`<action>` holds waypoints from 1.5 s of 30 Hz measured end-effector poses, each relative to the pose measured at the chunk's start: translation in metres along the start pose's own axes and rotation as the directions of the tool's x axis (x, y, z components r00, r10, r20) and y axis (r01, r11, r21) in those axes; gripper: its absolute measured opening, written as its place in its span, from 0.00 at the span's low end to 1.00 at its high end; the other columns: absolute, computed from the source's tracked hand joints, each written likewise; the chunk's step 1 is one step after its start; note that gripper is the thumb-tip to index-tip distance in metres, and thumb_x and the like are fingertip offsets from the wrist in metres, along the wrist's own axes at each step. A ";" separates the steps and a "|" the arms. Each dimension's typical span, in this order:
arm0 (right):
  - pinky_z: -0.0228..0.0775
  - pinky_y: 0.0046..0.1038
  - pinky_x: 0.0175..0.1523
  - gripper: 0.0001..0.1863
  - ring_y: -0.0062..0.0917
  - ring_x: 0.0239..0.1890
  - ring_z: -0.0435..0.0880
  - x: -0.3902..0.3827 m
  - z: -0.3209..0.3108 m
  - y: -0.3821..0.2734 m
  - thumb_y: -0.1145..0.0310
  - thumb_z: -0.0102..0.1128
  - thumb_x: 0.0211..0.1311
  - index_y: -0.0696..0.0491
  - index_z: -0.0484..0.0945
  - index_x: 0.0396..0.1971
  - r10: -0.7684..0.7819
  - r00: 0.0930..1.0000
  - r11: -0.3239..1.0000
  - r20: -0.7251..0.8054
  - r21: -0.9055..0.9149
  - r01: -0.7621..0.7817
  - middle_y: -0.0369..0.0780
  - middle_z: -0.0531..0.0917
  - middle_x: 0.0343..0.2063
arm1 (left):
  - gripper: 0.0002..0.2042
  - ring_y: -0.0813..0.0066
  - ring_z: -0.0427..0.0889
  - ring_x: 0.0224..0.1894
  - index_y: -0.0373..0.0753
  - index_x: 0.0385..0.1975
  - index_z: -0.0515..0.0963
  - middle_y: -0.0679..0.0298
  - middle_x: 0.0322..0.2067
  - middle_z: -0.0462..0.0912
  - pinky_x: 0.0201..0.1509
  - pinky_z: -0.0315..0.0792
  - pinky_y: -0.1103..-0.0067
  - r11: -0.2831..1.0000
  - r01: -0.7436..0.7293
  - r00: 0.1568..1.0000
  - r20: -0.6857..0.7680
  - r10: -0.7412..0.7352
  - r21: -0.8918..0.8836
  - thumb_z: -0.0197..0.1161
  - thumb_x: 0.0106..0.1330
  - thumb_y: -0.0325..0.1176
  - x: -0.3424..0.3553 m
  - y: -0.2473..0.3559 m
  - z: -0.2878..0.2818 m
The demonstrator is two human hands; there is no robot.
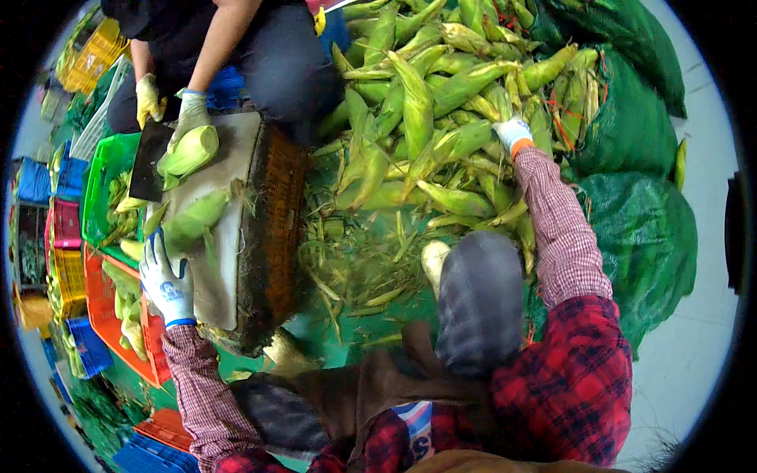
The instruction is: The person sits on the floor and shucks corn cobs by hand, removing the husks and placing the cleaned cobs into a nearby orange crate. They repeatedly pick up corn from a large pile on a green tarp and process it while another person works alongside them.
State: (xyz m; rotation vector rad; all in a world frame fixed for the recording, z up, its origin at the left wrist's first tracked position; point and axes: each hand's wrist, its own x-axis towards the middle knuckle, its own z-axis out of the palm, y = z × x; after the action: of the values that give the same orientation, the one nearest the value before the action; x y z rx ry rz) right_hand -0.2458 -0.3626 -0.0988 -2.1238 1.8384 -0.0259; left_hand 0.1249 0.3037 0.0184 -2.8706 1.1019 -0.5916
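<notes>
My left hand (167,285), in a white glove with a blue cuff, is open with fingers spread at the left edge of a pale cutting board (225,276). Just beyond its fingertips a husk-covered ear of corn (197,221) lies on the board, slightly blurred. My right hand (514,134), gloved in white with an orange cuff, reaches far right into a heap of unhusked corn (414,102). Its fingers look closed around the end of one ear, partly hidden among the husks. Across the board, a co-worker's gloved hand (192,118) steadies another ear (189,156) beside a broad dark blade (148,167).
The board rests on an upturned orange crate (280,213). Green (98,193) and red (98,303) crates holding corn stand to its left. Green sacks (646,244) line the right side. Husk scraps (355,260) litter the green floor between the board and the heap.
</notes>
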 end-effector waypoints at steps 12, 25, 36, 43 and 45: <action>0.61 0.20 0.18 0.14 0.15 0.16 0.72 -0.150 -0.181 0.130 0.58 0.65 0.61 0.54 0.78 0.35 -0.265 0.753 0.242 0.602 0.798 -0.552 0.29 0.78 0.20 | 0.36 0.55 0.73 0.65 0.39 0.64 0.72 0.56 0.60 0.78 0.70 0.65 0.66 0.891 0.013 0.984 -0.154 -0.093 -0.454 0.76 0.53 0.39 -0.031 0.097 -0.062; 0.72 0.20 0.26 0.13 0.16 0.22 0.78 -0.365 -0.195 0.023 0.58 0.63 0.66 0.53 0.81 0.36 -0.777 0.487 0.254 0.398 0.907 -0.336 0.32 0.80 0.25 | 0.28 0.59 0.76 0.62 0.41 0.69 0.64 0.56 0.61 0.76 0.65 0.71 0.61 -0.633 0.498 0.867 0.331 0.372 -0.593 0.57 0.75 0.48 -0.012 0.283 -0.121; 0.75 0.26 0.52 0.26 0.22 0.45 0.82 -0.297 -0.161 0.043 0.63 0.63 0.68 0.53 0.71 0.63 -0.556 0.761 0.277 -0.334 0.788 0.549 0.39 0.83 0.46 | 0.18 0.64 0.79 0.56 0.33 0.56 0.77 0.57 0.54 0.81 0.66 0.69 0.67 -0.565 0.086 0.980 0.172 -0.099 -0.820 0.61 0.70 0.35 -0.008 0.101 -0.100; 0.68 0.26 0.21 0.09 0.20 0.16 0.74 -0.188 -0.055 0.204 0.57 0.65 0.64 0.46 0.80 0.32 -0.001 0.994 0.259 0.113 0.960 -0.109 0.29 0.78 0.20 | 0.41 0.61 0.79 0.55 0.33 0.63 0.67 0.53 0.54 0.79 0.60 0.72 0.72 0.478 0.084 0.971 -0.036 -0.236 -0.874 0.76 0.43 0.28 -0.023 0.088 -0.125; 0.65 0.26 0.19 0.09 0.20 0.14 0.70 -0.182 -0.025 0.213 0.58 0.65 0.64 0.46 0.80 0.30 -0.029 0.969 0.274 0.245 0.934 -0.228 0.28 0.76 0.18 | 0.43 0.57 0.79 0.56 0.34 0.63 0.69 0.50 0.53 0.79 0.62 0.71 0.69 0.696 0.131 0.980 -0.014 -0.198 -0.706 0.77 0.38 0.29 -0.036 0.094 -0.130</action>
State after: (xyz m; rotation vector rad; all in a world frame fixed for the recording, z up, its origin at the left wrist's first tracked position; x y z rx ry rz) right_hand -0.4858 -0.2166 -0.0937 -1.0254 1.2147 -0.6906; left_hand -0.0052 0.2724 0.1140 -3.6653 1.3243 -0.3439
